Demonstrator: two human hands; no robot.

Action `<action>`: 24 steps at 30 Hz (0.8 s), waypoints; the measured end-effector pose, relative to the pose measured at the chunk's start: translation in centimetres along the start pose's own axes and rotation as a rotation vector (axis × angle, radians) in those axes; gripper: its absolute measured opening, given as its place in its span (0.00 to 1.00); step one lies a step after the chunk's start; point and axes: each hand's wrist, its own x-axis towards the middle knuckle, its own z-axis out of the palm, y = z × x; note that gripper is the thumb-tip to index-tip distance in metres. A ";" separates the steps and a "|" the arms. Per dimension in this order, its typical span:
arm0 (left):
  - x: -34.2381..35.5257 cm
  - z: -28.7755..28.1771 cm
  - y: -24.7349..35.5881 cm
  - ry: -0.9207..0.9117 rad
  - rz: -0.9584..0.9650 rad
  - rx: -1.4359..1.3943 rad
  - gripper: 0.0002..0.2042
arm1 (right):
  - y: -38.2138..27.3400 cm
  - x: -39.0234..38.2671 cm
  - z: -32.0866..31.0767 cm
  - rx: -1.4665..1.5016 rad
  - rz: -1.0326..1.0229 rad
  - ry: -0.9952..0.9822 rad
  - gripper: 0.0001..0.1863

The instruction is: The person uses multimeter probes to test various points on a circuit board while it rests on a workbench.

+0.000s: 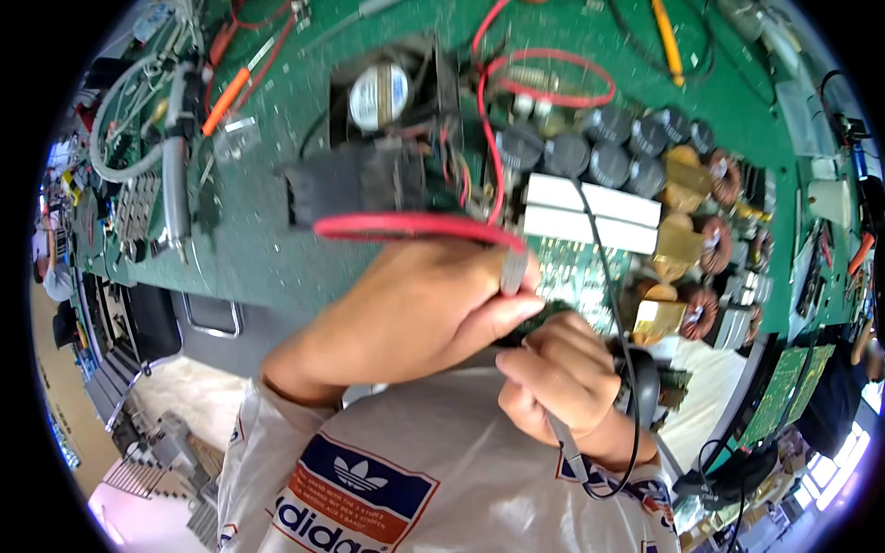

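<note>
My left hand is closed around a red test probe. The probe lies across the top of the hand, and its metal tip points down at a green circuit board. Just below it, my right hand grips a black probe at the board's near edge. A thin grey end sticks out under the palm, and a black cable loops past the wrist. The board is tilted toward my chest and carries black round capacitors, white blocks and copper coils.
A green mat covers the bench. On it are a black fan unit, red wires, an orange-handled tool, a yellow-handled tool and a grey cylindrical tool. More green boards and another person's dark sleeve are at the right.
</note>
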 end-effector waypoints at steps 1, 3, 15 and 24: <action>0.4 -0.5 0.3 0.020 -0.001 0.016 0.07 | 0.1 0.7 0.0 -0.008 -0.044 0.016 0.15; -2.9 3.1 1.2 -0.052 -0.156 -0.203 0.06 | -4.2 -3.3 -1.5 -0.004 0.181 -0.103 0.13; -1.5 1.6 -0.4 0.085 -0.123 -0.188 0.08 | 0.3 -3.2 0.6 -0.065 -0.120 -0.015 0.20; -1.3 1.8 0.0 0.131 -0.170 -0.143 0.10 | 0.2 -3.6 0.0 -0.070 -0.113 -0.056 0.14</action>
